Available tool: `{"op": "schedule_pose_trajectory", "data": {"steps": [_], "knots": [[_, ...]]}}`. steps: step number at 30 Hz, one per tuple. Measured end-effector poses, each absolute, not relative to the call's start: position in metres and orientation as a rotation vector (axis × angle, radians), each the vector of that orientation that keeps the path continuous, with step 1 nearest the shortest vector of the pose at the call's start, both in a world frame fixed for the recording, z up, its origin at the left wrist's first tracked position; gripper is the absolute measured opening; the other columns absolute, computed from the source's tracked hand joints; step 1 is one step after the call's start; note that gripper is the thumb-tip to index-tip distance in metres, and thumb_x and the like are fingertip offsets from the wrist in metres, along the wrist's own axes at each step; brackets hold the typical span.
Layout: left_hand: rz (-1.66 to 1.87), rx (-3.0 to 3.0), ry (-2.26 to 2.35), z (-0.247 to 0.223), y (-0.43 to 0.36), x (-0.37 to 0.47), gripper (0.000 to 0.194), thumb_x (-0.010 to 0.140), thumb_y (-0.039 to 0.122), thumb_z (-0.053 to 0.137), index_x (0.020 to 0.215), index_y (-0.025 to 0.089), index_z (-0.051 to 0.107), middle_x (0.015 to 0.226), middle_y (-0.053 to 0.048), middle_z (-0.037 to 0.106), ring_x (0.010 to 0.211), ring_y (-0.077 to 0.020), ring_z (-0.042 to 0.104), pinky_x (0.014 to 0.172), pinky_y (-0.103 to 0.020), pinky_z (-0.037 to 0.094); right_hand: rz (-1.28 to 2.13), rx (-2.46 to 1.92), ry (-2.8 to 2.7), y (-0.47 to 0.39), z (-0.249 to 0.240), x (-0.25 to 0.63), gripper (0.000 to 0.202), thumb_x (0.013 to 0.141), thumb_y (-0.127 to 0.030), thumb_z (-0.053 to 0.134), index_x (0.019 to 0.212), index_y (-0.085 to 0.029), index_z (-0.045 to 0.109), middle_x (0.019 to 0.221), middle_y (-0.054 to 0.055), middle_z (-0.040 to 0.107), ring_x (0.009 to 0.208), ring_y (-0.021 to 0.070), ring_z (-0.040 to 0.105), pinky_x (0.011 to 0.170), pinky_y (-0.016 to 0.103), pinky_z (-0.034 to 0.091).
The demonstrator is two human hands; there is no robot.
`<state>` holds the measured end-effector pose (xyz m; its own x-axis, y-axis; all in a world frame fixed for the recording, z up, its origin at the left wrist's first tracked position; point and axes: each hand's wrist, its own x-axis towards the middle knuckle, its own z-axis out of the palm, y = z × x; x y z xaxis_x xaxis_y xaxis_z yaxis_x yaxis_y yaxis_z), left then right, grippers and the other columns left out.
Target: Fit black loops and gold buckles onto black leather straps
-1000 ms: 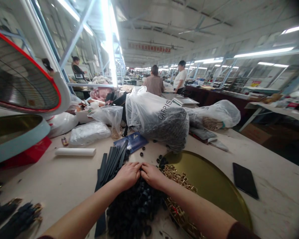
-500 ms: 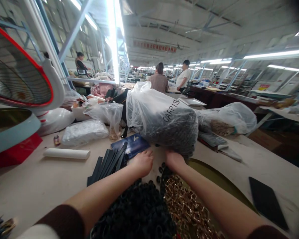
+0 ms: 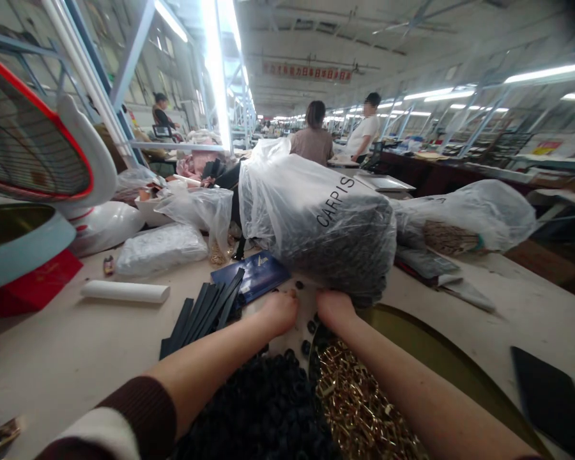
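Observation:
My left hand (image 3: 282, 312) is closed, knuckles up, beside the lower right corner of a dark blue booklet (image 3: 256, 276); anything in its fingers is hidden. Just to the right, my right hand (image 3: 334, 308) is also closed, at the foot of a large clear bag (image 3: 326, 223) of dark grey items; its fingertips are out of sight. Small black pieces (image 3: 311, 327) lie between the hands. Below my wrists are a big heap of black loops (image 3: 259, 409) and a heap of gold metal buckles (image 3: 359, 399) in a round olive tray (image 3: 426, 345). Black strips (image 3: 204, 310) lie left of my left hand.
On the left are a red-rimmed fan (image 3: 33, 128), a white roll (image 3: 124, 291) and a clear plastic packet (image 3: 160, 248). A black flat device (image 3: 551, 396) lies at the right. Further back, another clear bag (image 3: 479, 217) rests on the table and several people are in the background.
The view has shifted a little, so the right-side bag and black device appear further right. Both hands stay near the large bag, with my left hand's fingers now more curled.

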<state>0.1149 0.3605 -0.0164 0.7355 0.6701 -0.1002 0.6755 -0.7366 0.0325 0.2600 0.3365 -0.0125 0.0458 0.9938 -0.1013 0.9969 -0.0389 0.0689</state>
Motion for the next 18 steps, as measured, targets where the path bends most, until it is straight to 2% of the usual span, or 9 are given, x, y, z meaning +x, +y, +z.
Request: {"op": "schedule_pose_trajectory", "data": {"steps": [4,6,9,12,15,18], "knots": [[-0.253,2.863,1.12,0.002,0.332,0.076,0.015,0.084,0.022,0.051,0.085,0.012,0.061,0.083,-0.005,0.063,0.075,-0.0161,0.061,0.066,-0.031,0.051,0.032,2.146,2.166,0.327,0.004,0.275,0.035,0.083,-0.009,0.034,0.109,-0.015,0.056,0.1,0.016,0.065,0.088,0.0253,0.064,0.07,0.033,0.049],[-0.216,2.874,1.129,0.008,0.328,0.069,0.015,0.081,0.017,0.05,0.078,0.013,0.064,0.08,-0.008,0.063,0.076,-0.0184,0.061,0.066,-0.03,0.05,0.041,2.127,2.18,0.328,0.013,0.285,0.039,0.083,-0.008,0.033,0.115,-0.018,0.052,0.099,0.014,0.066,0.088,0.0243,0.064,0.071,0.032,0.048],[-0.1,2.882,1.164,0.01,0.336,0.082,0.019,0.081,0.017,0.047,0.091,0.015,0.063,0.101,-0.011,0.06,0.088,-0.0222,0.06,0.072,-0.032,0.05,0.044,2.09,2.193,0.334,0.024,0.299,0.043,0.082,-0.007,0.035,0.119,-0.021,0.049,0.1,0.013,0.066,0.091,0.0238,0.063,0.073,0.031,0.047],[0.004,2.863,1.206,0.003,0.357,0.11,0.026,0.084,0.018,0.046,0.108,0.018,0.056,0.12,-0.011,0.05,0.101,-0.0247,0.054,0.077,-0.037,0.049,0.046,2.063,2.193,0.338,0.027,0.307,0.044,0.082,-0.008,0.035,0.122,-0.023,0.047,0.106,0.012,0.064,0.097,0.0237,0.061,0.077,0.031,0.045],[0.03,2.834,1.197,-0.008,0.376,0.132,0.029,0.086,0.026,0.049,0.113,0.017,0.051,0.119,-0.009,0.051,0.1,-0.0219,0.054,0.081,-0.041,0.047,0.041,2.061,2.16,0.339,0.02,0.307,0.042,0.084,-0.011,0.034,0.124,-0.021,0.046,0.106,0.015,0.063,0.096,0.0257,0.06,0.077,0.034,0.045],[-0.011,2.818,1.126,-0.017,0.375,0.13,0.027,0.085,0.03,0.05,0.108,0.015,0.053,0.11,-0.007,0.056,0.095,-0.019,0.056,0.081,-0.04,0.047,-0.012,2.075,2.11,0.342,0.006,0.298,0.036,0.083,-0.013,0.037,0.113,-0.017,0.056,0.099,0.017,0.066,0.091,0.0275,0.062,0.074,0.036,0.046]]}}
